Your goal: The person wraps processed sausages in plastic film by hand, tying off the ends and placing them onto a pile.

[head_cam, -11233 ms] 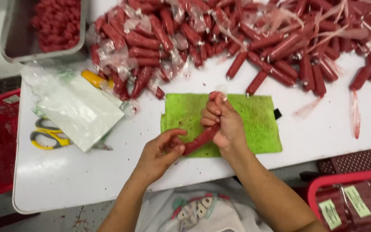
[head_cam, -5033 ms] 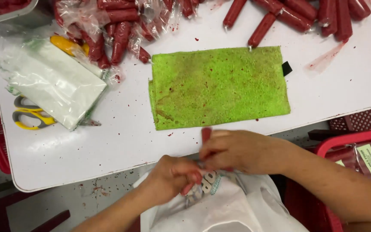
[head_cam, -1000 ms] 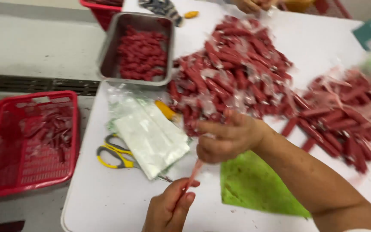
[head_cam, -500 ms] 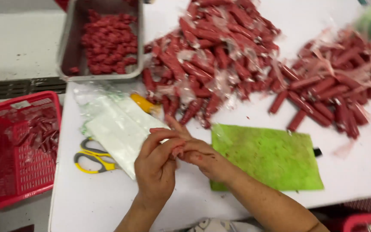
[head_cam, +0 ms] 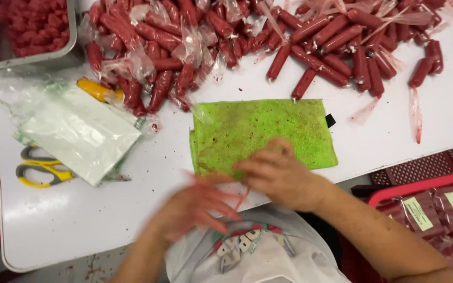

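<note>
Both hands dropped to the table edge; thin red strip (head_cam: 243, 198) between blurred fingers (head_cam: 221, 202).

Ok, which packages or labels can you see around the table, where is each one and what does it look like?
Plastic bag stack: table's left side, flat, whitish and clear.
Wrapped sausages: heaped along the far edge, red sticks in clear film.
Labelled packs: red basket lower right, dark red with pale green rectangular labels.

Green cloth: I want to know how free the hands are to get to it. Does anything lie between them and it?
Nothing visible does. The right hand already overlaps the green cloth's near edge, and the blurred left hand is just below it over bare table.
</note>
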